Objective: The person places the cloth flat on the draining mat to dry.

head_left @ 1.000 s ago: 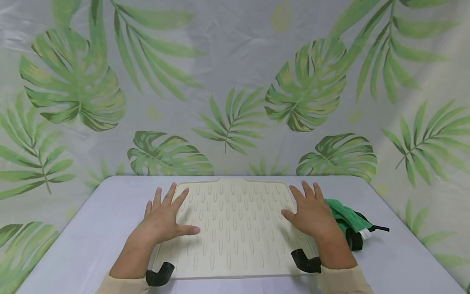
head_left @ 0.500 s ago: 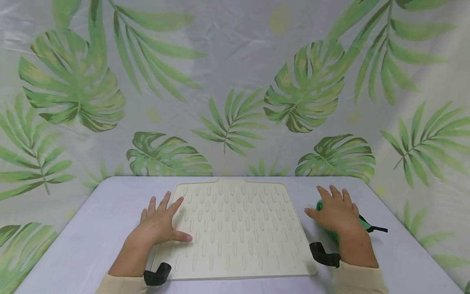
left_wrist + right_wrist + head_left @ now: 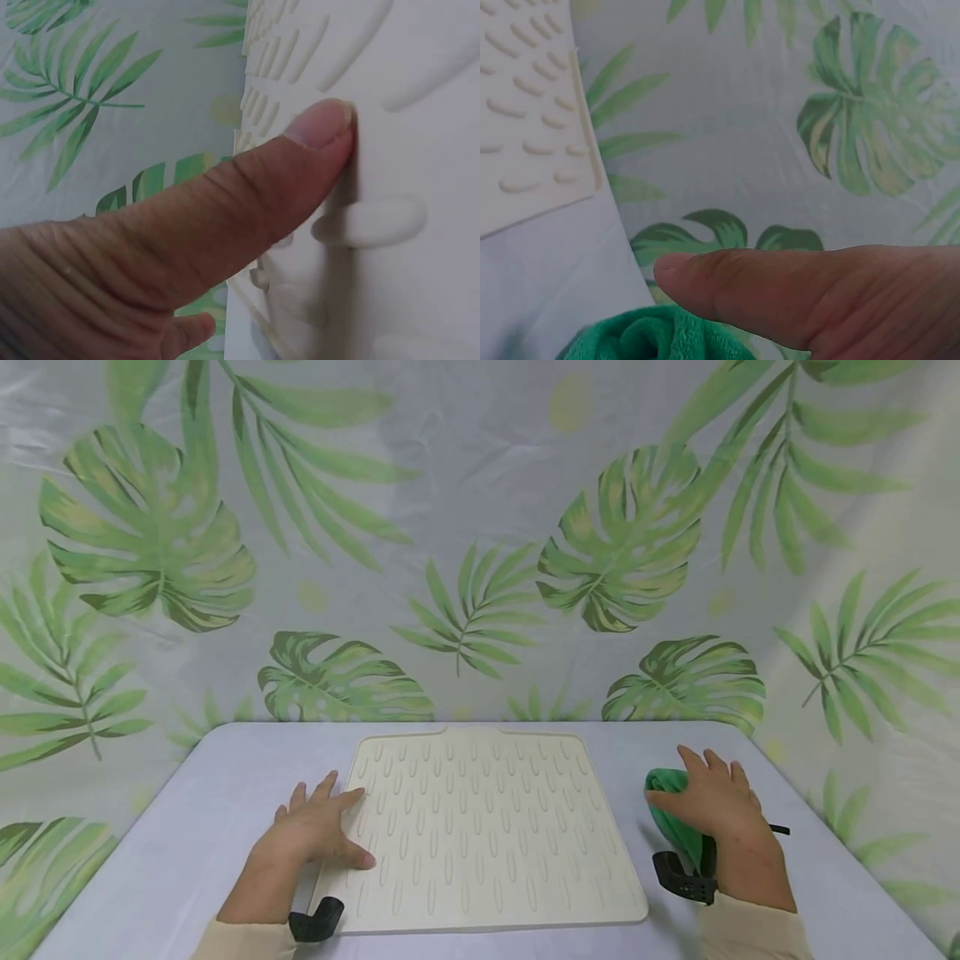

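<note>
A big cream mat [image 3: 480, 827] with rows of little bumps lies flat in the middle of the pale tabletop [image 3: 172, 852]. The left hand [image 3: 311, 835] rests on the mat's left edge. Its fingers are straight and spread out, and it holds nothing. In the left wrist view the thumb [image 3: 300, 161] presses flat on the mat beside a bump.

The right hand [image 3: 712, 806] is off the mat, on the right side of the tabletop. It sits on top of a green cloth [image 3: 671, 814], and its fingers bend over the cloth. The thumb [image 3: 780, 289] lies just above the green folds [image 3: 656, 337] in the right wrist view. I cannot tell if the hand really squeezes the cloth. The cloth lies just beside the mat's right edge.

A curtain with big green leaves [image 3: 480, 527] hangs behind the tabletop.
</note>
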Tool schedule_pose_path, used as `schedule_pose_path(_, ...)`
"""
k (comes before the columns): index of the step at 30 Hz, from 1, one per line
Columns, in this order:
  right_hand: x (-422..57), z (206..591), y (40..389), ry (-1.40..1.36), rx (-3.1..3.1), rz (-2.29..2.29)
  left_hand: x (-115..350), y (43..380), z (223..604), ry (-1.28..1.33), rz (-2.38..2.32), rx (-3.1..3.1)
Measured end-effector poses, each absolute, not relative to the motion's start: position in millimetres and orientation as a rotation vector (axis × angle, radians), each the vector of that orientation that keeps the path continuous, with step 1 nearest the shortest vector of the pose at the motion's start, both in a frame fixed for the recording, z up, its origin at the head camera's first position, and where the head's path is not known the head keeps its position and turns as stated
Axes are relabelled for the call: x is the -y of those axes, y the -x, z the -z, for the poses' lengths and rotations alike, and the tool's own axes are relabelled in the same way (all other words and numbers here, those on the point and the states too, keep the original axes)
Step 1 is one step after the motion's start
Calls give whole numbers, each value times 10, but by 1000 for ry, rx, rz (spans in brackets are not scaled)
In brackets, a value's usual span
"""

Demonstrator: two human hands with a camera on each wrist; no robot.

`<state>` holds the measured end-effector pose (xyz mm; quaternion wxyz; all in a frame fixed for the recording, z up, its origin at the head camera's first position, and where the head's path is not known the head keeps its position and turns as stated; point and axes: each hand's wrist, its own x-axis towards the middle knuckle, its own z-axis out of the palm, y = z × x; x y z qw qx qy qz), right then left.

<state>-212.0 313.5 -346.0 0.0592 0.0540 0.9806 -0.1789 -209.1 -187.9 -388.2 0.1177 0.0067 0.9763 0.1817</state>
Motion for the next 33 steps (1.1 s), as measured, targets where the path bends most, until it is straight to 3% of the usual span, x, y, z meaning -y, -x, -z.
schedule_pose_path(15,-3276,3958,2244,-358,-2824,670,1962,2093,4035,-60,-558,-2830)
schedule_pose_path(33,-3295,3943,2235,-316,-2891,634,2042,2087,4098,-167,-601,-2864)
